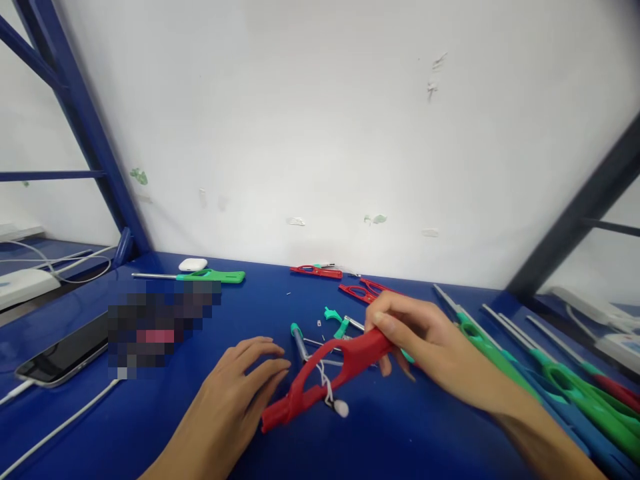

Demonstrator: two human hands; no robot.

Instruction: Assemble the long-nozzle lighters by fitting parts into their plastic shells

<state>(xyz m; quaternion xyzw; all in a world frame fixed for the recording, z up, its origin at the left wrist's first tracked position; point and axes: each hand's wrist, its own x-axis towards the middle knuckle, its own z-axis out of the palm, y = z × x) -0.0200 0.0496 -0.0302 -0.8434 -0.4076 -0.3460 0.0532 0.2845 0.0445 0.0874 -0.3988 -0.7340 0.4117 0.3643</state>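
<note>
The left hand (237,380) is held back upward, its fingers (270,367) loosely bent in a slack curve toward the right hand (413,327). That one, apart from it and higher in view, is closed in a pinch, thumb (395,331) pressed down from above, other fingers bent lower. Both forearms (530,433) are bare and slant inward, the left rising from the bottom edge, the right from the lower right.

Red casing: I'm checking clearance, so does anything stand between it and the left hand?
Nothing visible does: the left hand is beside one end of the red casing, and the right hand holds the other. The teal-capped tube lies farther back.
</note>
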